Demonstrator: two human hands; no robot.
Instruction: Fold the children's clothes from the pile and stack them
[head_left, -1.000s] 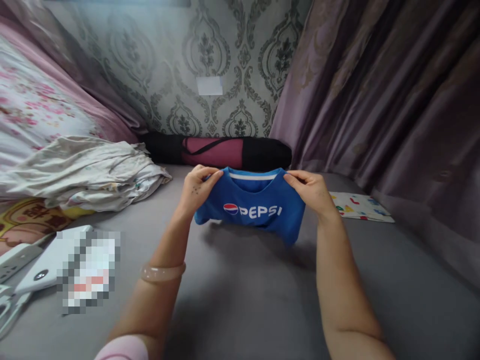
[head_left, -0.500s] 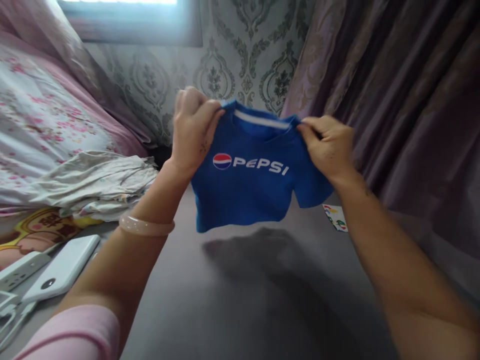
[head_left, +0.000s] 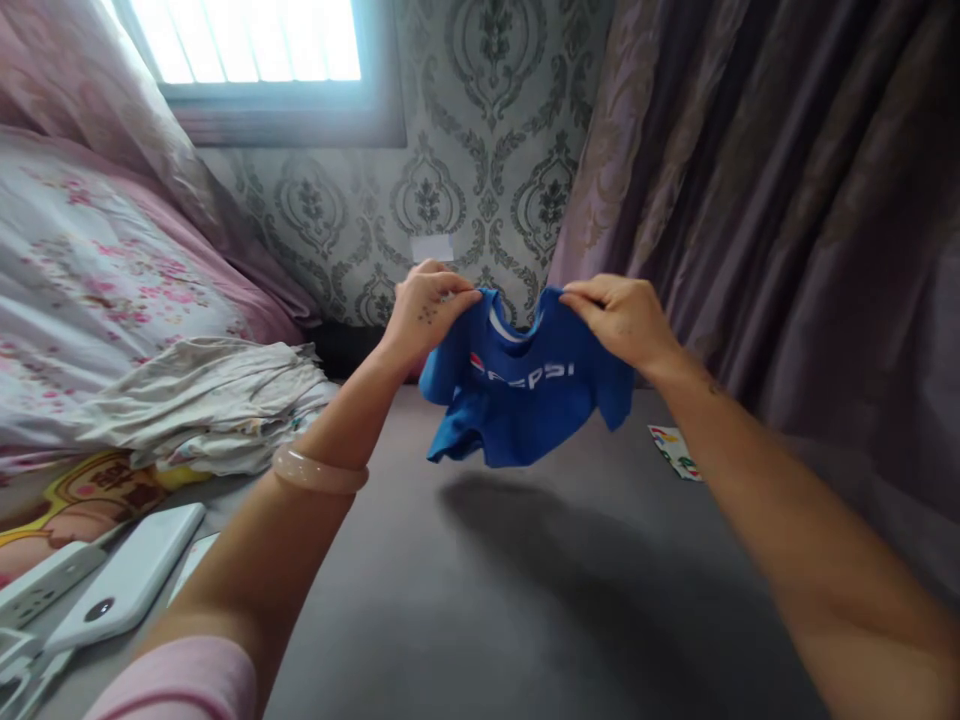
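A small blue shirt (head_left: pixel 525 410) with a white PEPSI print hangs in the air above the grey surface, its collar toward the top and its hem loose and wavy. My left hand (head_left: pixel 429 310) pinches it at the shoulder left of the collar. At the opposite shoulder, my right hand (head_left: pixel 622 318) grips the fabric between thumb and fingers. The collar sags between the two hands. Beneath the shirt, its shadow falls on the grey surface (head_left: pixel 390 600).
Crumpled pale cloth (head_left: pixel 217 400) lies at the left, beside floral bedding (head_left: pixel 112 270). A white power bank (head_left: pixel 127 575) and a power strip (head_left: pixel 49 580) sit at lower left. A colourful patterned piece (head_left: pixel 675 452) lies near my right forearm. Curtains hang at the right.
Both hands appear lower in the view and closer together, with the shirt still held. Its collar now sags and the body has folded and swung. More of the window shows.
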